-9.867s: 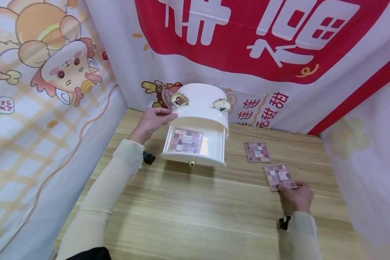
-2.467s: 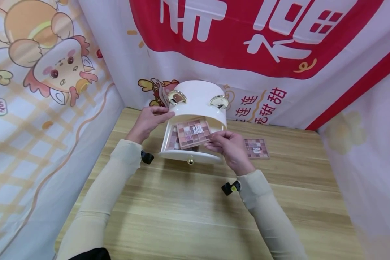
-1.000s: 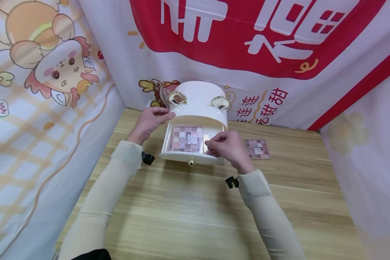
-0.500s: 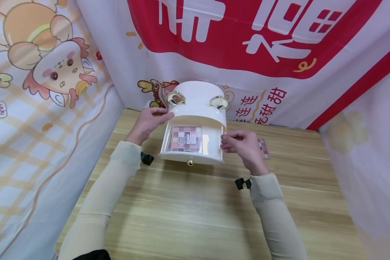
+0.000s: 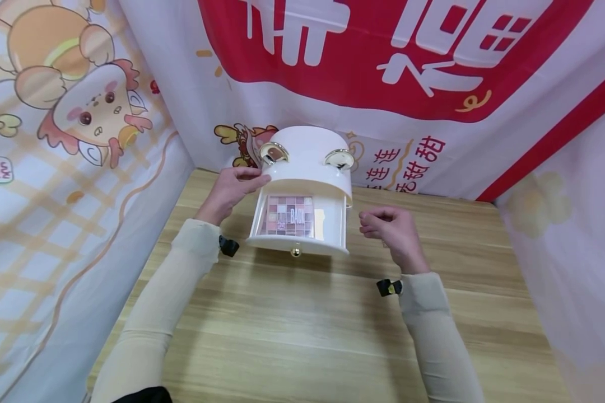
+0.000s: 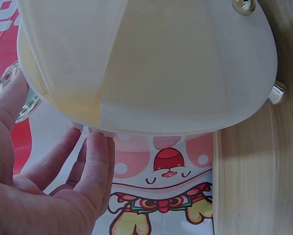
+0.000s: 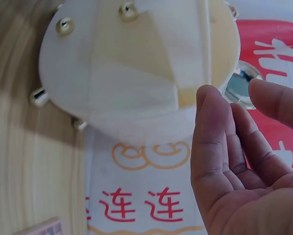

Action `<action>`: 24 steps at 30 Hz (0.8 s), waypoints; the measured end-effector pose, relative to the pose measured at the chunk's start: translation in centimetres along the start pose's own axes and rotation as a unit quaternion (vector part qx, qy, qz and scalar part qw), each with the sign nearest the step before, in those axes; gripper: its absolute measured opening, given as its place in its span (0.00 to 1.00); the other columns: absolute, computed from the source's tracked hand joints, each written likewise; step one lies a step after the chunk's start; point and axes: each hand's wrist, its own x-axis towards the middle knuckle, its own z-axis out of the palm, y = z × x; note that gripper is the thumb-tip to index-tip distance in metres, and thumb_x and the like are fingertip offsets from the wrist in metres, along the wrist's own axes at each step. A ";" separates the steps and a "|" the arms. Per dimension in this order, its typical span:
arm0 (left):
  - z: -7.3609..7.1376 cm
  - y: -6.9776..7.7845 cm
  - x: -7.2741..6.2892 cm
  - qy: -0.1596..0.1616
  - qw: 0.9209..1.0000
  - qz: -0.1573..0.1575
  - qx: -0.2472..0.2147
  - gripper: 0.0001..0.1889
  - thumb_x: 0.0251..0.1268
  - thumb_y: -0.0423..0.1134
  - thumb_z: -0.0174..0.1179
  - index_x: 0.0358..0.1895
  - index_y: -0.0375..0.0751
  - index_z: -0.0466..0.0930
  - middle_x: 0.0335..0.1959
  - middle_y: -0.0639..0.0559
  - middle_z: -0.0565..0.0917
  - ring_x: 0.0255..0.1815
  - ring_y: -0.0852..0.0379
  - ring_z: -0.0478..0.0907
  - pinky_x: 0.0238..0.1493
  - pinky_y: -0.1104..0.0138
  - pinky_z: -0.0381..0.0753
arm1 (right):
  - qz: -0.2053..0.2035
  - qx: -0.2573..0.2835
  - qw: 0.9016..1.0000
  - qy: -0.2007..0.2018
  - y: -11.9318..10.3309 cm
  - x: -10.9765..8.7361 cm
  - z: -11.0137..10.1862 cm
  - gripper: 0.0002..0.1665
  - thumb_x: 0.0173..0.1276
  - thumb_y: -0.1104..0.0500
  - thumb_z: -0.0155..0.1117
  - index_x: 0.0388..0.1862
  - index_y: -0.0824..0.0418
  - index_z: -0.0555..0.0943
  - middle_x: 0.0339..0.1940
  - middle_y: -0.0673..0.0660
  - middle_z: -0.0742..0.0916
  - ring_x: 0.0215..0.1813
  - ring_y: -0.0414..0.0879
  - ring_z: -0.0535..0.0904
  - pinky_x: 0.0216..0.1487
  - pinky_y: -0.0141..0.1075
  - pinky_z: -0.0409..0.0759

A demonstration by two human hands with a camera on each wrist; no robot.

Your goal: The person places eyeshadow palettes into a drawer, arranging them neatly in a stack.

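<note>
In the head view a white drawer box with two gold-rimmed round ornaments stands against the back cloth. Its drawer is pulled out, and an eyeshadow palette lies flat in the left part. My left hand rests against the box's left side. In the left wrist view its fairly straight fingertips touch the white wall, thumb near an ornament. My right hand is off the drawer's right side, holding nothing, fingers loosely bent. Another palette shows only a corner in the right wrist view; my right hand mostly hides it in the head view.
The wooden table runs in front of the box. Printed cloth walls rise at the back, on the left and on the right. A small gold knob sticks out from the drawer front.
The right hand took a palette from the table, laid it in the drawer over the one there, let go and drew away rightward. The left hand has stayed at the box.
</note>
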 end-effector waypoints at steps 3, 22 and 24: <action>0.0 -0.1 0.0 0.002 1.000 0.002 0.000 0.38 0.48 0.60 0.77 0.61 0.41 0.80 0.60 0.48 0.78 0.58 0.48 0.77 0.61 0.56 0.76 | 0.001 -0.007 1.000 0.002 0.5 0.2 -0.6 0.17 0.68 0.60 0.72 0.47 0.73 0.82 0.45 0.69 0.86 0.36 0.51 0.87 0.43 0.44 0.86; 0.0 -0.1 0.0 0.003 1.000 0.002 -0.003 0.38 0.48 0.60 0.77 0.61 0.41 0.80 0.60 0.48 0.79 0.57 0.49 0.77 0.62 0.56 0.75 | 0.056 -0.041 0.997 0.044 2.7 1.6 -4.1 0.20 0.70 0.57 0.70 0.53 0.70 0.82 0.48 0.66 0.86 0.39 0.49 0.86 0.47 0.43 0.85; 0.0 -0.1 0.0 0.002 1.000 0.003 -0.003 0.38 0.48 0.60 0.77 0.61 0.41 0.80 0.60 0.48 0.79 0.57 0.49 0.78 0.62 0.56 0.75 | 0.059 -0.038 0.996 0.052 3.0 1.8 -4.6 0.20 0.70 0.58 0.69 0.53 0.71 0.82 0.47 0.65 0.87 0.39 0.49 0.86 0.46 0.43 0.86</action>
